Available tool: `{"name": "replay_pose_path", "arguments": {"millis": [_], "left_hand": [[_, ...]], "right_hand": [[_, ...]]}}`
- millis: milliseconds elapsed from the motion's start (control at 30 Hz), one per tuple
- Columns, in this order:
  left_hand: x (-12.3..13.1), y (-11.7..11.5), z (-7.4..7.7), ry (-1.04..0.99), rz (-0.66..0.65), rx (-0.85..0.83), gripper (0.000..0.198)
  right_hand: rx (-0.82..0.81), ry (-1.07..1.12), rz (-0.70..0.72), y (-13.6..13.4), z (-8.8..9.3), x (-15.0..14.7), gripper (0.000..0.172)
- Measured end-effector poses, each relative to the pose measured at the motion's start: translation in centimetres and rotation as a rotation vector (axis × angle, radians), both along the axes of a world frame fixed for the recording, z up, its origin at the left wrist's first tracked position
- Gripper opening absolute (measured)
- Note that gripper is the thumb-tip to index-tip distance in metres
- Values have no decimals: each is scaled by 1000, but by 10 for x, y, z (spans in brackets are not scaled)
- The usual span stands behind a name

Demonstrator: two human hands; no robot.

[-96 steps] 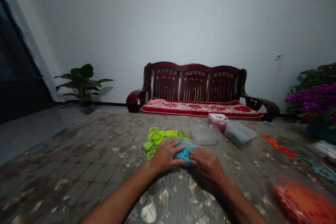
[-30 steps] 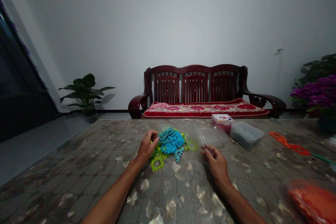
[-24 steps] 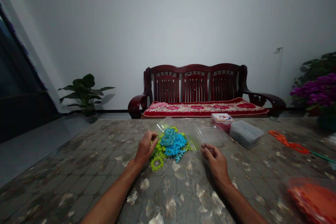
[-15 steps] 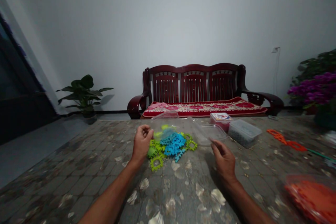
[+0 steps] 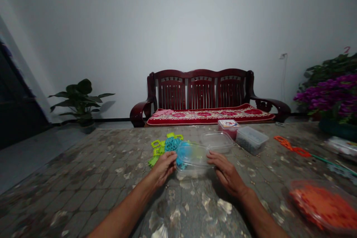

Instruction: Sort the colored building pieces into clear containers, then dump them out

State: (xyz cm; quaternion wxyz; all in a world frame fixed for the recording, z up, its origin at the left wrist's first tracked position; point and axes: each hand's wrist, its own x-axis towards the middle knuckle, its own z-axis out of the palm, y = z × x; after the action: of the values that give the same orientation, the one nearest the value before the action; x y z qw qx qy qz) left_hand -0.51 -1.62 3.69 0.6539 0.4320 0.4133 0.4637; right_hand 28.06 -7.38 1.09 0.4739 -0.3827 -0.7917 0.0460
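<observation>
Between my two hands is a clear plastic container (image 5: 194, 171), low over the table in front of the pile. My left hand (image 5: 165, 166) is closed on its left edge, thumb and fingers together. At the right edge my right hand (image 5: 224, 169) grips the rim, with its fingers laid along the side. Notched blue plastic pieces (image 5: 172, 144) lie heaped just beyond the container, some seen blurred through its wall. Lime green notched pieces (image 5: 158, 151) spread to the left and back of the heap. Whether anything is inside the container, I cannot tell.
Behind it lies another shallow clear plastic piece (image 5: 217, 141). A pink box with a white lid (image 5: 228, 128) and a tub of dark pieces (image 5: 251, 140) stand farther right. Nearer are a container of orange pieces (image 5: 325, 206) and joined orange pieces (image 5: 292, 147) on a green stick.
Both hands have come closer together and the clear container has moved nearer to me, off the top of the pile. The view has turned slightly to the right.
</observation>
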Motion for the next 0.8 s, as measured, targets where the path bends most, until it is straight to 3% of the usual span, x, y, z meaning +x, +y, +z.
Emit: {"name": "replay_pose_path", "arguments": {"millis": [367,600,800], "left_hand": [[5,-3,-6,82,37,-18,54],[14,0,-17,165,99,-8,72],[29,-2,-23,208,134,16,68]], "right_hand": [[-84,31,31,-1,-7,-6,43],[-77,44,-30,0,-10,-6,42],[-154,2,-54,-2,-8,-2,42]]}}
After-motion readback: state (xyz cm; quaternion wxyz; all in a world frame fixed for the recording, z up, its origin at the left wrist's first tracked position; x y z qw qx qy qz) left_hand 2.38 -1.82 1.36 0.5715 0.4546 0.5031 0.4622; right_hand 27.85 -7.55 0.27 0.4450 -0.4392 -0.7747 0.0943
